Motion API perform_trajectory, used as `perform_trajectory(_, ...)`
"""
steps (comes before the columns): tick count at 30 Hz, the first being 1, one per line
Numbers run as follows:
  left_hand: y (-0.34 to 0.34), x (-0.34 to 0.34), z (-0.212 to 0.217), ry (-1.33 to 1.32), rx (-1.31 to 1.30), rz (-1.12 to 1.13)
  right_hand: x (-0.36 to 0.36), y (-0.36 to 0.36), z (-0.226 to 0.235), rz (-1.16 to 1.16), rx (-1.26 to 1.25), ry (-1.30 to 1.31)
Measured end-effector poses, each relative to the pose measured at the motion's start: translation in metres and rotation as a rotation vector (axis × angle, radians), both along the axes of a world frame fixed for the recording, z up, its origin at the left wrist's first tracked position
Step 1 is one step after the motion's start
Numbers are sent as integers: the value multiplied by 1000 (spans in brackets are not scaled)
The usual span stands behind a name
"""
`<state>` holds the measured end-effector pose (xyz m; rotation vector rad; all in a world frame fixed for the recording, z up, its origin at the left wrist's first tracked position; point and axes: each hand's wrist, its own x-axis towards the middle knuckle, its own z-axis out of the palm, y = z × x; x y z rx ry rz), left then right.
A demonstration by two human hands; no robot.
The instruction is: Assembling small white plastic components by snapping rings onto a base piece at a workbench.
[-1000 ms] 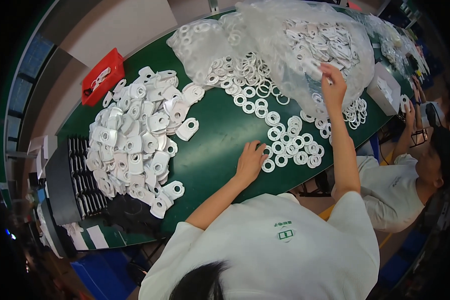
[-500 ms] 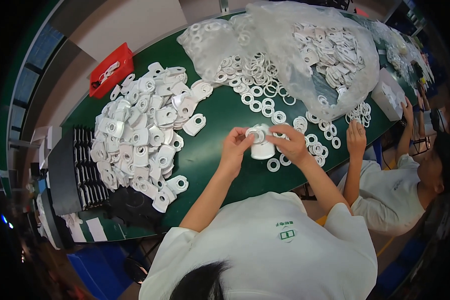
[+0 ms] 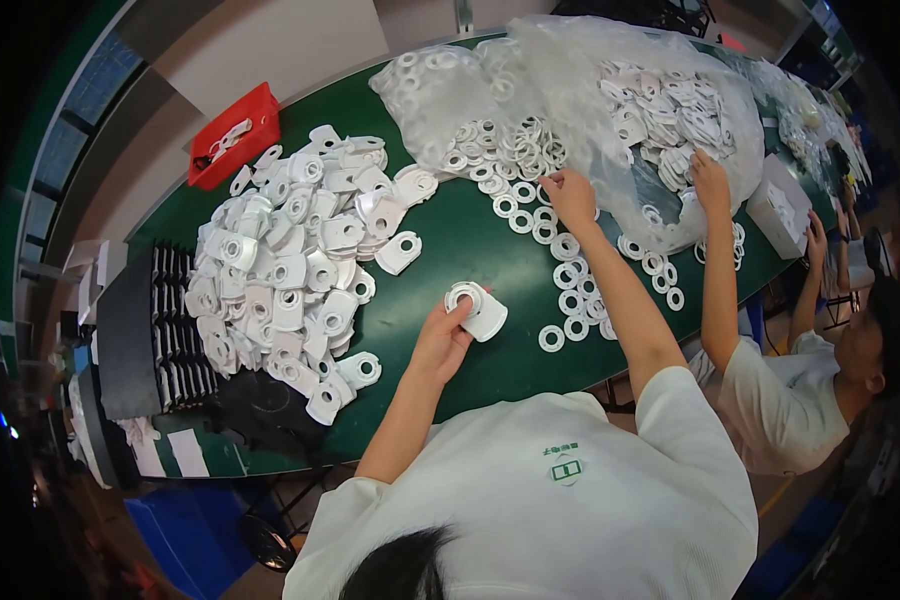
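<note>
My left hand (image 3: pixel 442 340) is closed on a white plastic part (image 3: pixel 486 320), a flat tab with a round ring-shaped end, with the thumb lying over the ring. It is held above the green table near my body. Farther off to the right, my right hand (image 3: pixel 572 203) reaches over loose white rings (image 3: pixel 520 221), its fingertips pinched together at their edge. Whether a ring is between those fingers is too small to tell. A big heap of similar white tab parts (image 3: pixel 280 250) lies to the left of my left hand.
Beyond my right hand lie clear plastic bags (image 3: pixel 560 90) of white rings and parts. A red bin (image 3: pixel 235 138) stands at the far left, and a stack of black trays (image 3: pixel 175 330) at the near left. To the right, a co-worker's hand (image 3: pixel 710 182) reaches into the bag beside a white box (image 3: pixel 778 212).
My right hand has left the white part and moved away to the loose rings. My left hand has shifted left and nearer, still holding the part, now tilted. The co-worker's hand has moved into the bag.
</note>
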<state>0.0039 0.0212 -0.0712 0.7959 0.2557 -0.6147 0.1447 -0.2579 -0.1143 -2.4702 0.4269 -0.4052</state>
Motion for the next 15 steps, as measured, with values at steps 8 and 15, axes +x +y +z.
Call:
perform_trajectory(8,7,-3,1,122,-72,10,2,2,-7,-183,121,24)
perform_trajectory(15,5,7,17,-40,-158,-147,-70,37,66,297,897,0)
